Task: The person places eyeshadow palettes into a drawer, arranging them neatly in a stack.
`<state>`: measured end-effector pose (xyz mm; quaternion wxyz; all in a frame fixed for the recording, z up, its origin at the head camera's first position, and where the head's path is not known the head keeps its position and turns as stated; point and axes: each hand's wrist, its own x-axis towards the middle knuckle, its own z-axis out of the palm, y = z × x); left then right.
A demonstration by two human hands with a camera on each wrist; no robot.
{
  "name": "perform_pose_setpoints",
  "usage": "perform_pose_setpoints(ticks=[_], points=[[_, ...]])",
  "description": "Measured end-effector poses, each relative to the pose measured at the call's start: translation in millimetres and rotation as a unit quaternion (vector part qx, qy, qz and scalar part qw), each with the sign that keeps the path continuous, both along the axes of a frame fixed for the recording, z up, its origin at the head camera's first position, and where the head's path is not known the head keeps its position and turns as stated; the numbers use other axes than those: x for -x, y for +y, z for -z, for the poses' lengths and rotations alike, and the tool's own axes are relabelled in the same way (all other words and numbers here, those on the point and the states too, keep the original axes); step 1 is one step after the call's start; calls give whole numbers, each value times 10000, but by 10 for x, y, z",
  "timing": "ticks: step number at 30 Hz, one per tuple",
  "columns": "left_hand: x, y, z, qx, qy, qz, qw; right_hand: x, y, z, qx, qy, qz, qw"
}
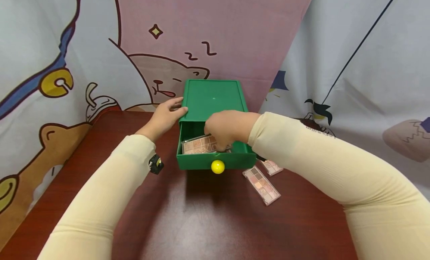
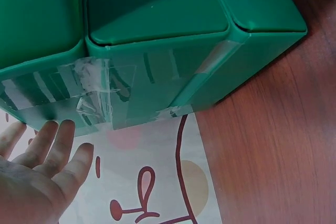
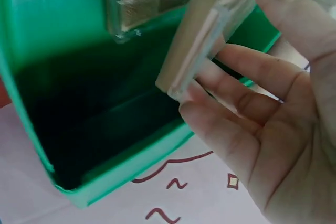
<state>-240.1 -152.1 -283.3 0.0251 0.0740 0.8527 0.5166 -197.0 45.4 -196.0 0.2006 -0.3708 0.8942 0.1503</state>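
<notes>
A green drawer box (image 1: 214,99) stands on the table, its drawer (image 1: 198,162) pulled out by a yellow knob (image 1: 218,166). Inside the drawer an eyeshadow palette (image 1: 198,145) with a clear lid leans near the front. My right hand (image 1: 228,127) reaches down into the drawer. Its thumb and fingers pinch a second palette (image 3: 197,40), tilted on edge in the right wrist view. At the box's left side is my left hand (image 1: 167,116), fingers extended and fingertips right at the wall. Clear tape (image 2: 94,93) runs across the green surface in the left wrist view.
Two more palettes lie on the dark red-brown table (image 1: 201,222) right of the drawer: a long one (image 1: 262,185) and another (image 1: 271,167) partly hidden by my right forearm. A printed cartoon cloth (image 1: 215,36) hangs close behind the box.
</notes>
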Motion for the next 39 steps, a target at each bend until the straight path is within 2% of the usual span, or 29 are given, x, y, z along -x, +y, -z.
perform_pose_setpoints(ticks=[4,9,13,16,19,22,25,28,31,33,35,36,37,39], points=[[6,1,1,13,-5,-18,10000,11,50,22,75,-226,125,9996],[9,-2,6,-3,-5,-33,10000,72,157,-21,640,-665,266,9954],[9,-7,13,-11,-31,-24,10000,126,268,-28,1192,-951,345,9877],[9,-13,20,-22,-8,-21,10000,176,392,4,1829,-1208,491,9744],[9,-13,25,-5,48,-40,10000,238,570,70,2667,-1499,744,9491],[11,-4,29,-15,94,-54,9999,294,782,154,3600,-1739,1014,9110],[5,0,42,-49,115,-101,9999,349,1011,252,4584,-1929,1423,8558],[-3,1,61,-113,115,-145,9998,399,1249,367,5516,-2081,1777,7879],[-3,6,70,-175,123,-151,9997,432,1481,498,6331,-2197,2115,7114],[1,9,77,-188,120,-148,9996,446,1622,596,6767,-2268,2314,6612],[3,13,80,-200,103,-156,9996,460,1745,714,7094,-2273,2564,6159],[3,15,83,-199,90,-167,9996,471,1802,783,7191,-2235,2680,6009],[3,17,85,-197,84,-176,9996,478,1853,856,7245,-2173,2800,5911],[1,23,82,-201,82,-184,9996,490,1949,1010,7271,-2030,3067,5797]])
